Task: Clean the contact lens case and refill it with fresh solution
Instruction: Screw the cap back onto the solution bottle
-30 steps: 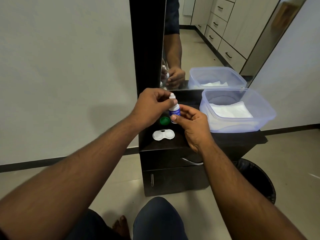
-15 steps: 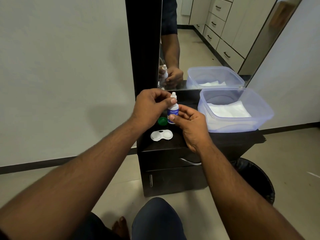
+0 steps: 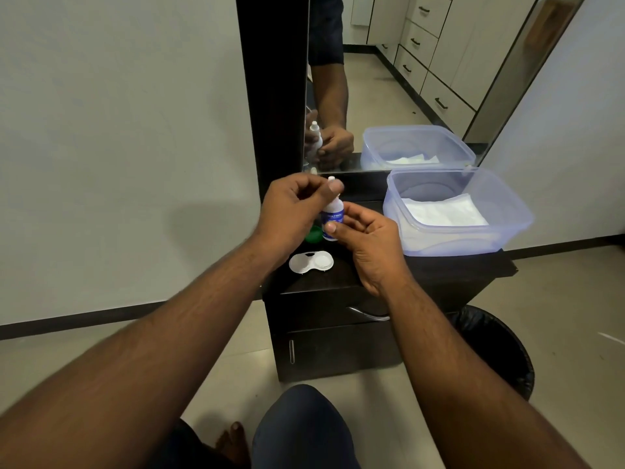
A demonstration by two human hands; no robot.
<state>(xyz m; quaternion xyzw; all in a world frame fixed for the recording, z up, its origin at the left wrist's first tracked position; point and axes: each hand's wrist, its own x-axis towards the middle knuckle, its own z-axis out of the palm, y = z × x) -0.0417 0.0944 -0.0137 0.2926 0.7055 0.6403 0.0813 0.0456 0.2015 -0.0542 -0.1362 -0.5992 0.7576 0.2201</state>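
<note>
cabinet (image 3: 338, 346): dark wood, low, standing against the wall, with a curved metal handle on its upper drawer and a small upright handle on the door below.
mirror (image 3: 382, 79): tall, in a dark frame, rising from the back of the cabinet top; it reflects pale drawers with dark handles.
tub (image 3: 507, 231): clear bluish plastic, no lid, on the right of the cabinet top, just in front of the mirror.
tissues (image 3: 443, 211): white, folded, lying flat inside the tub.
bin (image 3: 500, 350): round, lined with a black bag, on the floor to the right of the cabinet.
wall (image 3: 118, 130): plain pale grey with a dark skirting strip.
floor (image 3: 575, 316): light tiles.
</note>
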